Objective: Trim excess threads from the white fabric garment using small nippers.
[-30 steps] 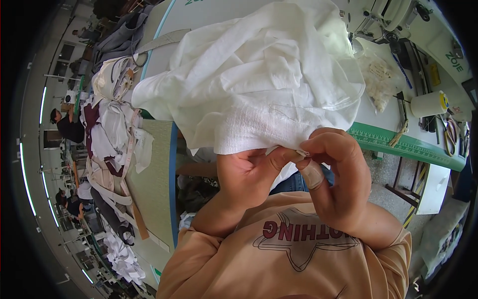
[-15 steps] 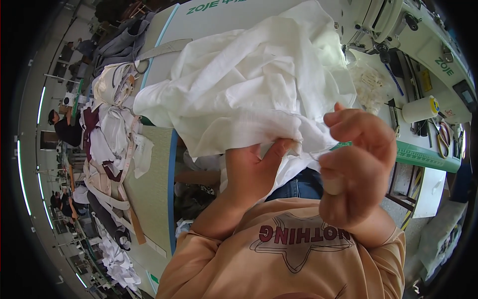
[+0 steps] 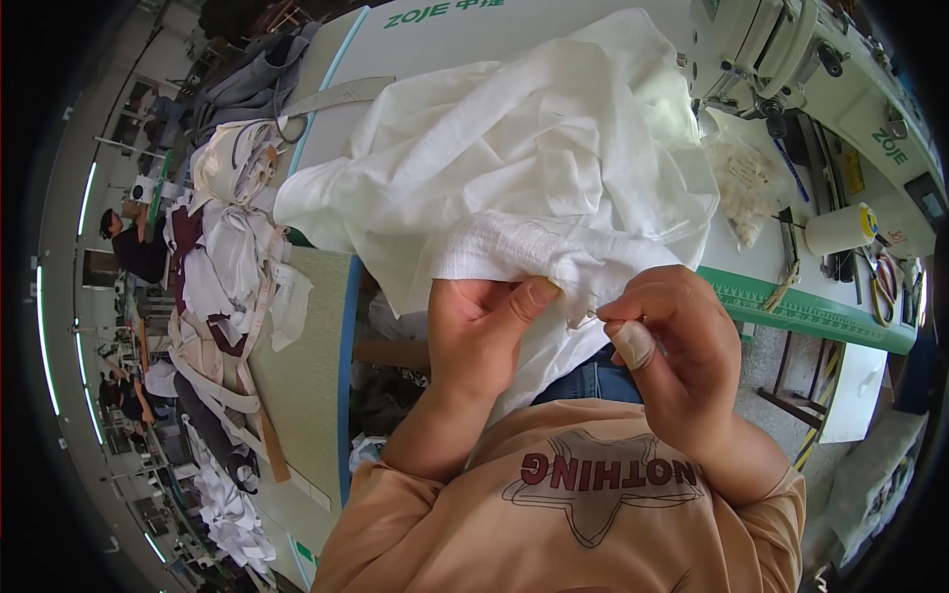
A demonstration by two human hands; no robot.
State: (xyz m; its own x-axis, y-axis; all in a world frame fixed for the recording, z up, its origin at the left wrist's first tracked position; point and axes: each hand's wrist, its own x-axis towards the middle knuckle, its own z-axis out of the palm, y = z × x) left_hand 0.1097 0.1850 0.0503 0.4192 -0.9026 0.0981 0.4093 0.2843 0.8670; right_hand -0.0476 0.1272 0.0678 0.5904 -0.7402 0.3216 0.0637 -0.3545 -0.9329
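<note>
A large piece of white cloth [image 3: 504,148] lies rumpled over the sewing table, its near end drawn toward me. My left hand [image 3: 484,321] is closed on a gathered edge of it, thumb on top and the other fingers mostly hidden under the fabric. Just to the right, my right hand [image 3: 682,341] pinches a thin needle-like thing [image 3: 592,313] between thumb and forefinger, close against the gathered edge. Most of that small thing is covered by the fingertips.
A sewing machine [image 3: 850,109] stands at the right, near a thread cone [image 3: 840,228], scissors [image 3: 883,287] and a clear bag [image 3: 743,178] of small pale pieces. A green ruler [image 3: 830,321] runs along the table's front edge. Garment pieces [image 3: 232,252] are heaped left.
My right hand has come down and left, from apart from the cloth to its gathered edge. My left hand keeps its grip, shifted slightly left, and the held fold has turned up.
</note>
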